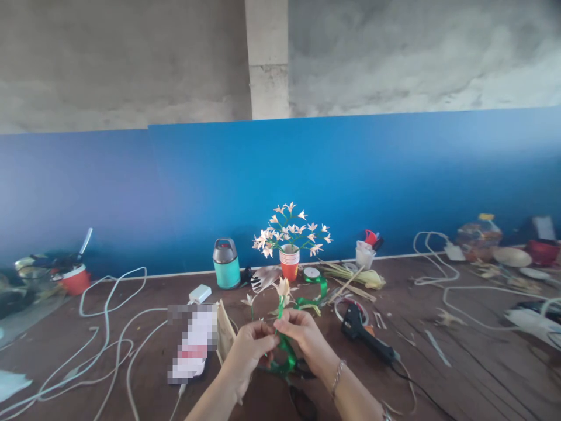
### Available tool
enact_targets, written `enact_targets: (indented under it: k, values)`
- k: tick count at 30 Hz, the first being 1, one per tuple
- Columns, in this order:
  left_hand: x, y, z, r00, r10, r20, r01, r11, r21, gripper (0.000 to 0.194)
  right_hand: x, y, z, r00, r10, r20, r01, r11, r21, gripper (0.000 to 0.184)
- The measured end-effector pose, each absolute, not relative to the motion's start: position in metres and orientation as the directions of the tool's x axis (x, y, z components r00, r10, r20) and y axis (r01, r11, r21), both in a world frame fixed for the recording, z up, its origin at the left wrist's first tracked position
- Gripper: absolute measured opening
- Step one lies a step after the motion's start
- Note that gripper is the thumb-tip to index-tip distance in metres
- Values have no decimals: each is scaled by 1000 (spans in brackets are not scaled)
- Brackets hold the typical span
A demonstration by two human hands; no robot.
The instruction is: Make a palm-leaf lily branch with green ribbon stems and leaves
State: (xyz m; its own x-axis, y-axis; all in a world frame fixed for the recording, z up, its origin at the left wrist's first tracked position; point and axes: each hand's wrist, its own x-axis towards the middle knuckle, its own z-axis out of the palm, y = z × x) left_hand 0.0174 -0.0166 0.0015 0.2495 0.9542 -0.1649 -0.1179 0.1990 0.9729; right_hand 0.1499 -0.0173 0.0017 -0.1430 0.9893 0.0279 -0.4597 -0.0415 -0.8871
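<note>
Pale cream petals top an artificial flower whose green-wrapped stem stands upright in the pinch of my right hand. Close beside it, my left hand has its thumb and finger pressed together near the lower stem; what they grip is hidden. Shiny green ribbon hangs in loops below both hands. A smaller pale flower on a thin green stem shows just behind my left hand. Beyond stands a stacked paper cup holding a spray of similar flowers.
A black glue gun lies to the right, its cord trailing forward. On the left are a phone, white cables and a teal lantern-shaped device. A ribbon spool and dried husks lie behind my hands.
</note>
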Motion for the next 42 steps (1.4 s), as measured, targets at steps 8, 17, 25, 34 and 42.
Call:
enact_targets:
  k: [8,17,25,34,42]
  values:
    - [16,-16,3,275,937,-217,-116,256,960,27,150,-18,2,-113,994,-14,-456,-65,-888,34]
    - [15,-16,-2,361,895,-263,-251,365,897,24,149,-18,-1,-228,973,25,-462,-86,-883,35]
    - [13,-17,0,382,899,-215,-306,343,888,18,153,-17,2,-125,988,95,-369,42,-928,36]
    - [0,-17,6,484,832,-271,-178,397,900,9,158,-20,4,-433,891,141,-360,-28,-932,29]
    - [2,-14,9,501,819,-279,1,322,947,11,165,-18,-4,-497,865,75,-280,-79,-957,30]
